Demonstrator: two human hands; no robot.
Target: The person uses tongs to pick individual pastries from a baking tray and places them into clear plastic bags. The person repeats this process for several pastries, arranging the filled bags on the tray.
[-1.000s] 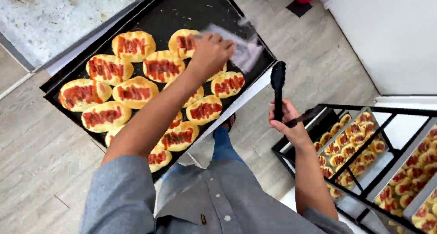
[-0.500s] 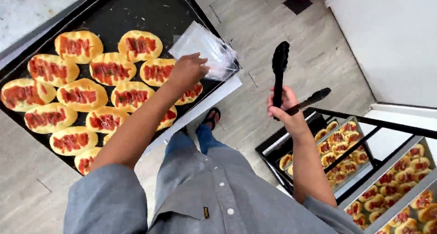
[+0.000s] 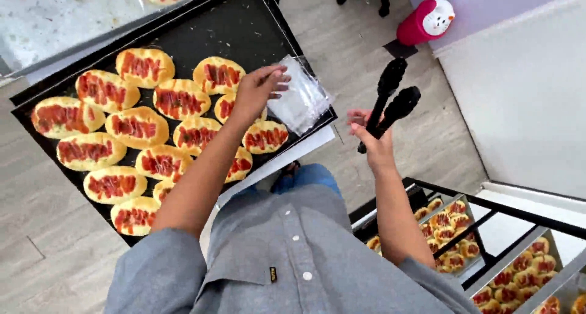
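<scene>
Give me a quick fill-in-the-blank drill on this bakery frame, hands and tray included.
1. The right hand grips black ____.
2. The left hand touches a clear plastic ____ at the corner of the tray.
3. The buns lie on a ____ coloured tray.
4. The shelves of the rack hold more ____.

Missing words: tongs; bag; black; buns

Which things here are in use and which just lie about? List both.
In use: left hand on clear bag; right hand holding black tongs; baking tray of buns.
Lying about: red bin; rack of trays.
</scene>
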